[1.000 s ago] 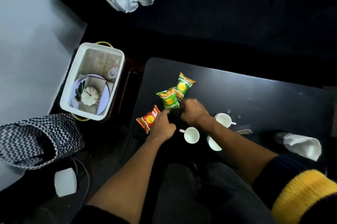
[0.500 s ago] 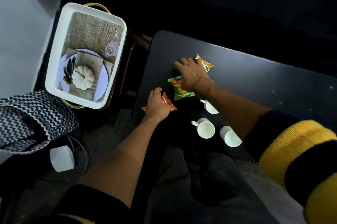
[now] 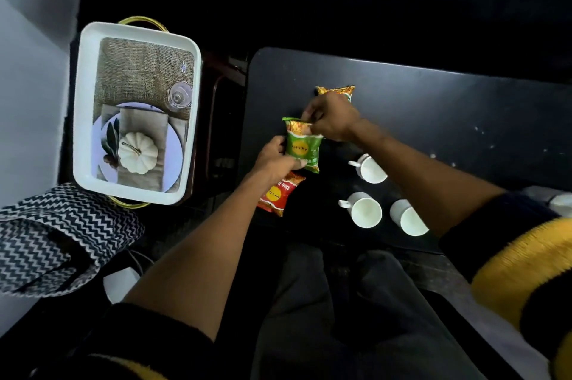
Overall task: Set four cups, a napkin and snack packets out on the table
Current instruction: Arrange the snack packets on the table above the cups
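Observation:
A green snack packet is held upright over the black table by both hands. My left hand grips its lower left side. My right hand pinches its top edge. A red snack packet lies on the table under my left wrist. Another green and orange packet lies just beyond my right hand, partly hidden by it. Three white cups stand on the table: one behind, two nearer me. A white napkin shows at the right edge, mostly hidden by my sleeve.
A white tray with gold handles stands left of the table and holds a burlap mat, a plate, a white pumpkin and a glass. A zigzag-patterned bag lies on the floor at the left. My knees are against the table's near edge.
The green packet was lifted off the table and both hands closed on it. My left hand left the red packet. My right hand drew back from the far packet.

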